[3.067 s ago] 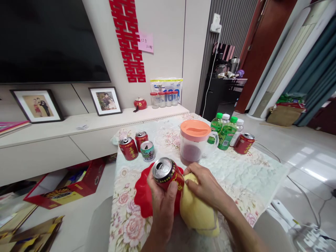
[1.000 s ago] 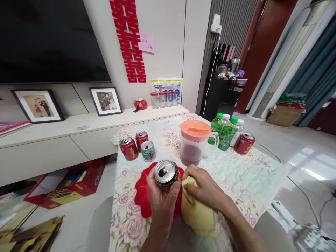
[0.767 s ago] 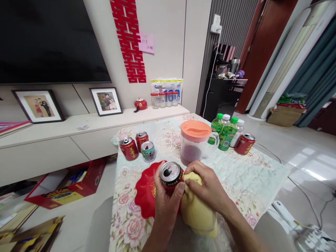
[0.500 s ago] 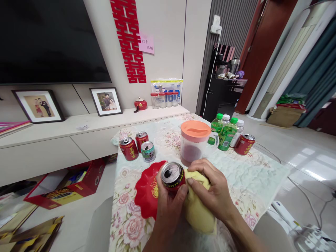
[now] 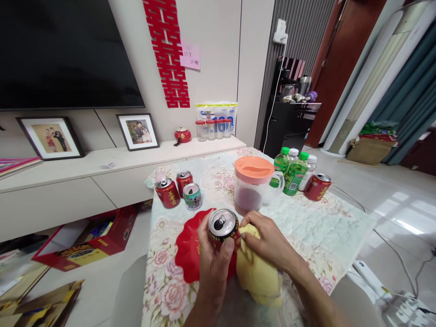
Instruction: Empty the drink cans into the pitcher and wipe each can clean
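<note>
Left fingers (image 5: 226,252) wrapped round red can (image 5: 223,225). Right fingers (image 5: 259,245), pinching yellow cloth (image 5: 258,277), shifted left; cloth likely still bearing on can. Red plate (image 5: 187,250) below left fingers.

Bright, diffuse light; soft shadows. White glare on floor (image 5: 384,190) toward 3 o'clock. Wide-angle distortion slants screen (image 5: 64,54) at 10 o'clock.

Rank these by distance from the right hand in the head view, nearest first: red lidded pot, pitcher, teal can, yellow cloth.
1. Yellow cloth: gripped in the right hand.
2. Pitcher: ahead, on the table.
3. Teal can: farther left, same table.
4. Red lidded pot: beyond the table, on the cabinet.
</note>
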The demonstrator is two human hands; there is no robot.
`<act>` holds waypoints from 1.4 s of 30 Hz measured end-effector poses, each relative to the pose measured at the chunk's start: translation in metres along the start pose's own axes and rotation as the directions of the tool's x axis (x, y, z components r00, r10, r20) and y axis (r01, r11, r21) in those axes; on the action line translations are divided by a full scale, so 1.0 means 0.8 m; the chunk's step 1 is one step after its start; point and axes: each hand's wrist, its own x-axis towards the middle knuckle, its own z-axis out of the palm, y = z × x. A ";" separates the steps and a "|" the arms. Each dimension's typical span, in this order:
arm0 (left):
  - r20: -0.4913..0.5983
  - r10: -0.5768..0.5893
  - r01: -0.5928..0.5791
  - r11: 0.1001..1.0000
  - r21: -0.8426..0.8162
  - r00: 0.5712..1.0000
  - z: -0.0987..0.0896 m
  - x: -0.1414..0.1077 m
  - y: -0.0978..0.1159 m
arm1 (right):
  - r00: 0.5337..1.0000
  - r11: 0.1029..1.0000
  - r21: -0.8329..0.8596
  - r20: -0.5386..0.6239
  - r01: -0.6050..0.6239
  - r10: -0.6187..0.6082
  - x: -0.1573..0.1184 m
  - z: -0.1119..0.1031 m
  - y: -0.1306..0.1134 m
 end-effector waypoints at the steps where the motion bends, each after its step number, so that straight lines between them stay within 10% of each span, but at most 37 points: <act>1: 0.011 0.005 -0.005 1.000 -0.004 1.000 0.001 0.000 -0.001 | 1.000 1.000 -0.009 -0.003 -0.008 0.008 0.001 0.001 0.001; 14: 0.019 0.080 -0.082 0.980 0.182 0.997 -0.003 0.008 -0.003 | 0.919 0.937 0.177 -0.317 0.302 -0.236 -0.019 -0.011 -0.034; 21: -0.064 0.004 0.003 0.993 0.117 0.998 -0.004 0.006 0.000 | 0.935 0.895 0.273 -0.069 0.354 -0.349 -0.013 -0.010 -0.032; 30: -0.106 -0.004 -0.008 0.993 -0.114 0.994 0.003 0.004 -0.001 | 0.974 0.981 0.123 0.149 0.152 -0.169 -0.010 -0.011 -0.017; 42: -0.079 0.011 -0.019 0.995 -0.098 0.997 0.006 0.001 -0.007 | 0.988 0.922 -0.386 0.123 -0.042 0.096 -0.004 0.003 0.008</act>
